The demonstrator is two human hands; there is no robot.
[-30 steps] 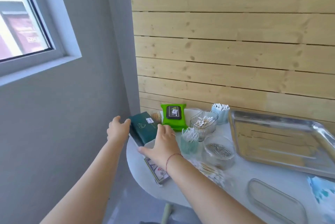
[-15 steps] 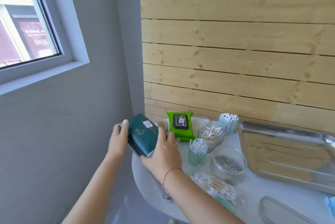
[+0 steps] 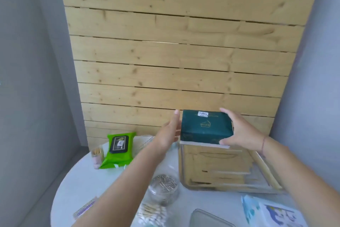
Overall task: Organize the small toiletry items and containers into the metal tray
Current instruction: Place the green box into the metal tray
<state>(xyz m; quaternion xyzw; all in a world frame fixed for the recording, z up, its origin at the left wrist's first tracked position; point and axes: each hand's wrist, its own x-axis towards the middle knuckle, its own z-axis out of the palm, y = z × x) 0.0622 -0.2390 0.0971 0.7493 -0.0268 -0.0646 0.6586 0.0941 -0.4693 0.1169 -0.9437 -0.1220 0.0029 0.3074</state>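
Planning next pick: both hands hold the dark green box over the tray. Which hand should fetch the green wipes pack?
Likely left. The left hand presses flat against the dark green box, nearer the green wipes pack; the right hand grips the box above the metal tray.

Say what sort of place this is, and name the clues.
Probably a corner of a home: a small round white table against a pine-plank wall, bearing a green wipes pack and a metal tray, with a dark green box held over it.

Tray (image 3: 181, 168) far rim hidden behind box (image 3: 206, 125) — possibly touching.
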